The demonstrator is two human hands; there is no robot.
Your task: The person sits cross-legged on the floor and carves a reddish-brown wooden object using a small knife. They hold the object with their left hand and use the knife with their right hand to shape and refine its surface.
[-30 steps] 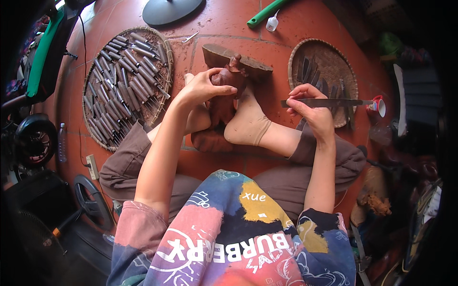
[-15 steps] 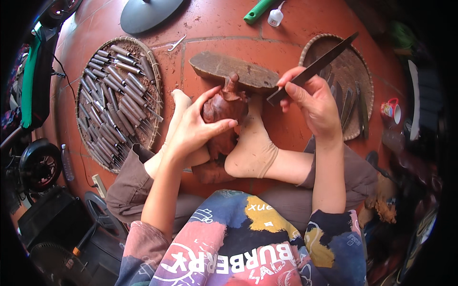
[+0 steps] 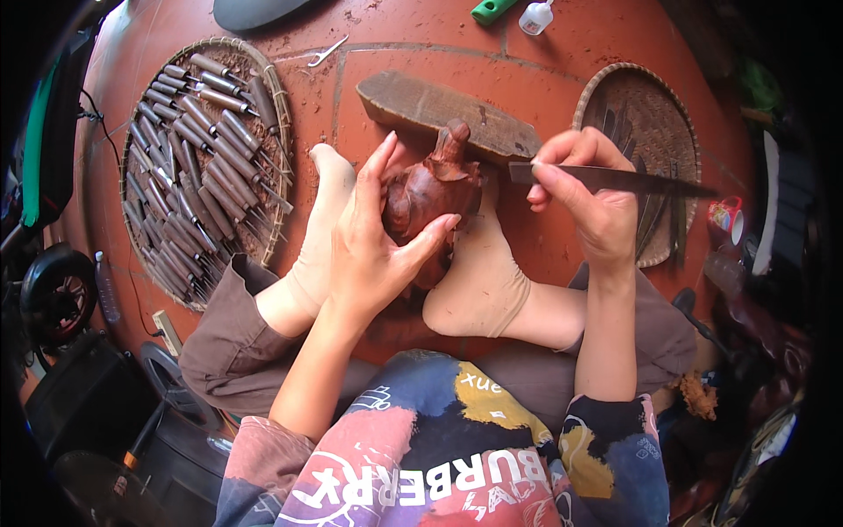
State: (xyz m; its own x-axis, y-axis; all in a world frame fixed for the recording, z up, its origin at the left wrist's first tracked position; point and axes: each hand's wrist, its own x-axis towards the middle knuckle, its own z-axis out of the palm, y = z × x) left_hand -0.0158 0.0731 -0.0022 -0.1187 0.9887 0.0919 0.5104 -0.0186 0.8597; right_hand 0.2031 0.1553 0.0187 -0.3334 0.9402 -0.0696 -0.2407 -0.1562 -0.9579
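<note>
A reddish-brown wood carving [image 3: 427, 200] with a rounded body and a knobbed neck stands between my feet. My left hand [image 3: 373, 224] grips it from the left, fingers along its far left side and thumb across its front. In my right hand [image 3: 593, 198] is a long, flat, dark metal blade [image 3: 650, 181], shaped like a file, pinched near its squared end. The blade points right and lies apart from the carving. Just beyond the carving rests a worn wooden block [image 3: 448, 110]. My right foot [image 3: 474, 281], in a beige sock, is beside the carving; its lower part is mostly hidden.
On the left, a round woven tray [image 3: 283, 114] holds many wooden-handled chisels [image 3: 219, 171]. A smaller woven tray [image 3: 663, 105] with several flat dark tools lies right. Farther off are a white bottle [image 3: 535, 18], a green handle [image 3: 492, 10] and a mug [image 3: 725, 220].
The blade has swung from pointing up and right to nearly level. My left hand has shifted slightly, its fingers straighter on the carving. The whole view has also shifted a little.
</note>
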